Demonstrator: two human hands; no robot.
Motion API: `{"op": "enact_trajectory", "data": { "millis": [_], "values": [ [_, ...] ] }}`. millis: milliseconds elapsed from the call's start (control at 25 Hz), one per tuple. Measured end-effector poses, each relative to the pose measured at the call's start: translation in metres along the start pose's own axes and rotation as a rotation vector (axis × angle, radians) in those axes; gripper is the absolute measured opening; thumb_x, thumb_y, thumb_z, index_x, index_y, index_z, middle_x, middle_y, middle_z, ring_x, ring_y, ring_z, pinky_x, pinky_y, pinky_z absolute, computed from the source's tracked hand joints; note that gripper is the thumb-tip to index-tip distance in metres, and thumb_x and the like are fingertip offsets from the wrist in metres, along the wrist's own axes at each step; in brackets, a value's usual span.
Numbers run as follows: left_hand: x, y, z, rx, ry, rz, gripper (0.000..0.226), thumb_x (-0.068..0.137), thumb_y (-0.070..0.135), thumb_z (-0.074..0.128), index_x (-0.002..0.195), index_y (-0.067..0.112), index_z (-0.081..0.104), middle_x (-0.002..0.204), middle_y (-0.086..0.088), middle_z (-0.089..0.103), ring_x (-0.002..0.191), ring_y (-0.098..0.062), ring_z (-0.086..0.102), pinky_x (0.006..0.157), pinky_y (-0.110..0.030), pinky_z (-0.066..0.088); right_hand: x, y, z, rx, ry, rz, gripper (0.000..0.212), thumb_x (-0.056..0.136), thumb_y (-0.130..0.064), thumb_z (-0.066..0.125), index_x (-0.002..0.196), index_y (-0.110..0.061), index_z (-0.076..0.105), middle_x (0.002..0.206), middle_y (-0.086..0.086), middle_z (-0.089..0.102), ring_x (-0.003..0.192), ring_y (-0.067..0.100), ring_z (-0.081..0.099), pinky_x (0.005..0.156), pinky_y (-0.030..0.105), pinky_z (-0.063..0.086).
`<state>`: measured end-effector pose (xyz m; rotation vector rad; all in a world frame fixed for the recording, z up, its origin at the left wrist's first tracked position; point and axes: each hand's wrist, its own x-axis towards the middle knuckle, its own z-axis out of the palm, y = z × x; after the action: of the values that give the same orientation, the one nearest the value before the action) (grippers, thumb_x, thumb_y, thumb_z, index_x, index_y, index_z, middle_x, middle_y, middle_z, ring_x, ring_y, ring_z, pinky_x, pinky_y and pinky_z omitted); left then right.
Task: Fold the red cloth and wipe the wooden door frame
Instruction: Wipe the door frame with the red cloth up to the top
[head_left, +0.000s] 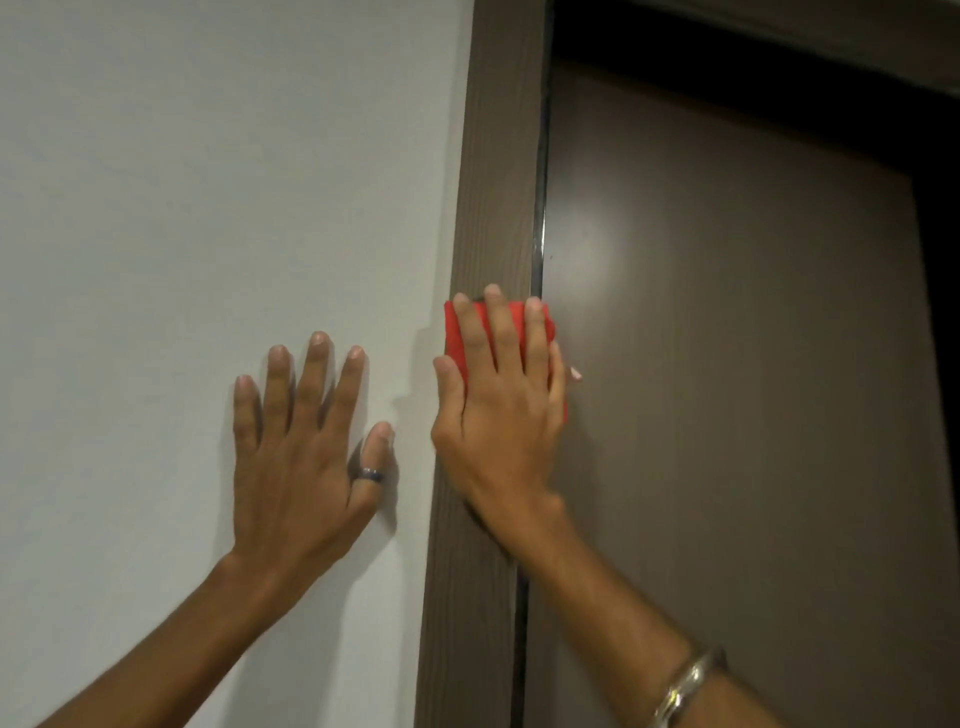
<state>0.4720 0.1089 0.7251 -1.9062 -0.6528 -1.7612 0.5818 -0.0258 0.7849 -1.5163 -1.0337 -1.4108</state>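
The wooden door frame (498, 156) runs as a brown vertical strip up the middle of the head view. My right hand (498, 410) lies flat on it and presses the folded red cloth (456, 338) against the wood; the cloth shows between and around the fingers, most of it hidden under the palm. My left hand (306, 441) rests flat on the white wall (208, 208) left of the frame, fingers spread, holding nothing. It wears a dark ring on the thumb.
A dark brown door (727, 364) fills the right side, shut within the frame, with a thin metal strip along its left edge. The frame's top bar crosses the upper right corner. A metal bangle (685, 686) sits on my right wrist.
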Motion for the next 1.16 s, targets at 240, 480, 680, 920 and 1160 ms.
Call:
{"op": "enact_trajectory", "data": {
  "millis": [240,480,680,920,1160],
  "values": [
    [-0.051,0.012,-0.004,-0.011,-0.057,0.027,0.077,0.101,0.057,0.028,0.167,0.019,0.016,0.176,-0.014,0.007,0.163,-0.040,0.006,0.128,-0.066,0.013,-0.096,-0.001,-0.002,-0.088,-0.077,-0.018,0.061,0.102,-0.049,0.037,0.160,-0.031,0.034,0.170,-0.003,0.030,0.161,0.030,0.018,0.126,0.059,0.026],
    [-0.063,0.013,0.003,-0.003,-0.066,0.028,0.075,0.104,0.058,0.026,0.168,0.021,0.010,0.177,-0.013,0.005,0.163,-0.039,0.005,0.130,-0.062,0.010,-0.061,-0.006,0.002,-0.096,-0.018,0.006,0.062,0.104,-0.051,0.033,0.161,-0.026,0.034,0.170,0.003,0.030,0.160,0.034,0.020,0.127,0.060,0.023],
    [-0.118,0.023,-0.007,0.005,-0.207,0.069,0.072,0.106,0.052,0.029,0.167,0.018,0.014,0.176,-0.016,0.011,0.162,-0.041,0.009,0.129,-0.063,0.010,-0.162,0.005,-0.010,-0.098,-0.175,-0.091,0.065,0.104,-0.049,0.039,0.163,-0.023,0.026,0.173,0.003,0.023,0.162,0.033,0.012,0.131,0.058,0.010],
    [-0.189,0.042,-0.057,-0.312,-0.388,-0.186,0.060,0.097,0.036,0.053,0.154,0.016,0.047,0.174,-0.014,0.019,0.163,-0.033,0.007,0.132,-0.048,0.003,-0.248,0.006,-0.051,-0.016,-0.402,-0.072,0.063,0.094,-0.017,0.058,0.155,-0.019,0.046,0.166,0.002,0.038,0.159,0.032,0.022,0.127,0.060,0.024],
    [-0.344,0.070,-0.165,-1.018,-0.746,-1.257,0.031,0.105,0.040,0.051,0.135,0.035,0.054,0.148,0.001,0.057,0.129,-0.014,0.058,0.105,-0.042,0.051,-0.386,-0.064,-0.115,1.082,-0.340,1.337,0.054,0.090,-0.002,0.062,0.131,-0.036,0.069,0.147,-0.003,0.062,0.134,0.021,0.061,0.112,0.040,0.051]
  ]
}}
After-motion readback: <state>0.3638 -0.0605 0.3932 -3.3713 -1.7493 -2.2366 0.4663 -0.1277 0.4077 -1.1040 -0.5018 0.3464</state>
